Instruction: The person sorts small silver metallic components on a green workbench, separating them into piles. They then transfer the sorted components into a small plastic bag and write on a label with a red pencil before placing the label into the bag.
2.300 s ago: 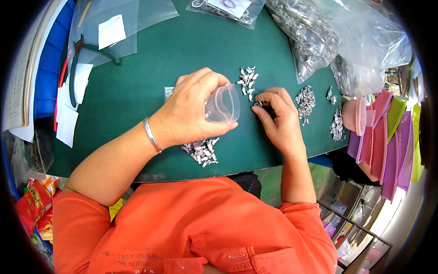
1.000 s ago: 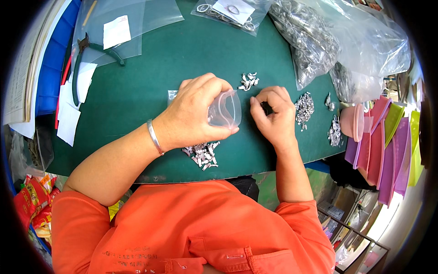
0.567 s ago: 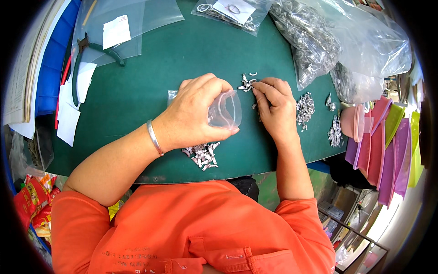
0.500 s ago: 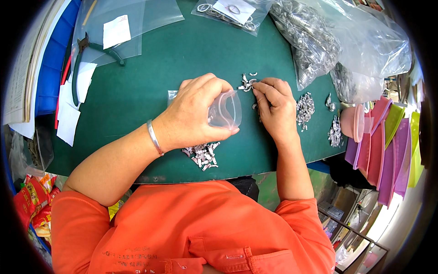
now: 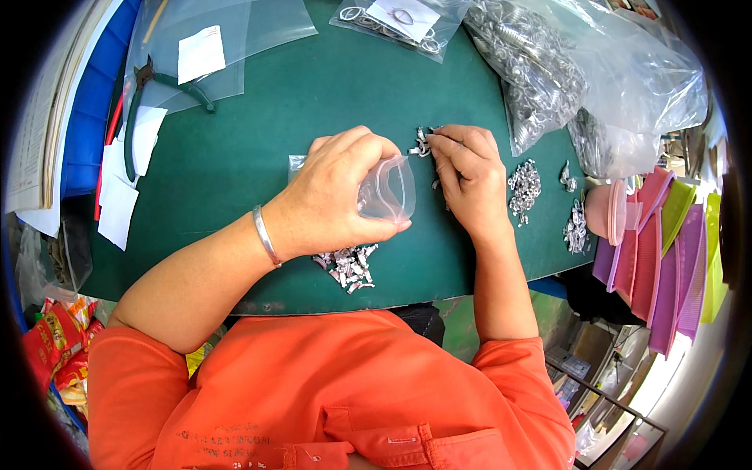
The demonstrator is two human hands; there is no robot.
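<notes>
In my left hand [image 5: 337,188] a small clear plastic bag [image 5: 395,192] is gripped, its mouth spread wide and facing right. My right hand [image 5: 468,176] has thumb and fingers pinched together at a little pile of curved silver metal pieces [image 5: 420,144] just beyond the bag. The fingertips touch the pile's edge; whether a piece is between them is hidden. Below my left hand lies another heap of small silver metal parts [image 5: 348,268]. To the right of my right hand is a heap of small silver pieces [image 5: 524,188].
Large clear bags of metal parts [image 5: 533,74] fill the far right. A bag of rings [image 5: 392,27] lies at the back. Green-handled cutting pliers [image 5: 168,82] and paper slips [image 5: 117,207] are at left. A pink cup [image 5: 603,211] and coloured plastic bins [image 5: 666,251] stand right.
My right hand's fingertips have shifted slightly left and farther over the curved pieces. The left hand and the bag stay in place.
</notes>
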